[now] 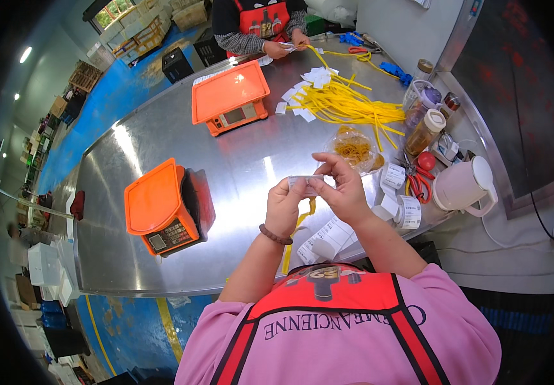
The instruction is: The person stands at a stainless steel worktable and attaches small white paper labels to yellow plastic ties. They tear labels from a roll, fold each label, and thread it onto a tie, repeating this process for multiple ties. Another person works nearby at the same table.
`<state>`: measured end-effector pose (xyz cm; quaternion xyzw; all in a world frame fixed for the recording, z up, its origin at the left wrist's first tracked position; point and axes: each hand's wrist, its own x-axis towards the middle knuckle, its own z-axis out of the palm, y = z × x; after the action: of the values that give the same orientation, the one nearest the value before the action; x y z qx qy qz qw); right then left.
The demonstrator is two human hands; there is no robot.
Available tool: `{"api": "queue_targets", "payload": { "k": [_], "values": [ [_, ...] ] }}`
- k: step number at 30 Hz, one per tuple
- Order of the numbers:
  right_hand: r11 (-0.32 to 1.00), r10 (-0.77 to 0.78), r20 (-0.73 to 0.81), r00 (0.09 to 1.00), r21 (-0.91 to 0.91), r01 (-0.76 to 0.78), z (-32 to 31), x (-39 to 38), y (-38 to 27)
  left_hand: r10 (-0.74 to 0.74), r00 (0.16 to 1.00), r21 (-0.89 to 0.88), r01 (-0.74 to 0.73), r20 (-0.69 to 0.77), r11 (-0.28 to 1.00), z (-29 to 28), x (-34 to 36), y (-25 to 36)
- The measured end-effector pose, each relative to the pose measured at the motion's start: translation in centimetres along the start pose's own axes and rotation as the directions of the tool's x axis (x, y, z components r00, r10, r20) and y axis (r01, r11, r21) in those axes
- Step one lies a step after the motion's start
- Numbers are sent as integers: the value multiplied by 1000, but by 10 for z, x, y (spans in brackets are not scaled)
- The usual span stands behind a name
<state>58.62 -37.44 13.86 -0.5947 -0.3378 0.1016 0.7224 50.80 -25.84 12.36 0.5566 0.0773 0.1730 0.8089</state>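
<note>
Near the front edge of the steel table, my left hand point(282, 208) and my right hand point(344, 192) pinch a small white label point(302, 181) between thumbs and fingers. A yellow strap point(306, 215) hangs below the label and passes down beside my left wrist; my fingers hide where the two meet. Under my right forearm lies a strip of printed white labels point(328, 237). A bowl of rubber bands point(354, 151) stands just beyond my right hand. Farther off, yellow straps point(347, 102) lie in a pile, several with white labels on their ends.
Two orange scales point(155, 199) point(231, 93) stand on the steel table point(107, 192). On the right are label rolls point(408, 212), red-handled scissors point(421, 186), a pink kettle point(463, 186) and bottles point(426, 131). Across the table a co-worker's hands point(286, 46) hold a labelled yellow strap.
</note>
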Motion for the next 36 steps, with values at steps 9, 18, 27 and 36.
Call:
{"api": "queue_targets", "payload": {
  "k": [9,18,27,36],
  "values": [
    [670,468,275,839,-730,-134,-50,-82,78,522,806,764,-144,-278,629,-119,59,5],
    [800,586,332,739,-93,-593,-59,-84,89,1,999,766,38,-50,642,-102,78,-20],
    [973,229,40,973,17,-230,-40,15,33,-181,981,-33,184,75,982,-4,12,-16],
    [737,554,421,718,152,-659,-38,24,56,180,982,392,-145,-54,909,-19,20,-29]
  ]
}}
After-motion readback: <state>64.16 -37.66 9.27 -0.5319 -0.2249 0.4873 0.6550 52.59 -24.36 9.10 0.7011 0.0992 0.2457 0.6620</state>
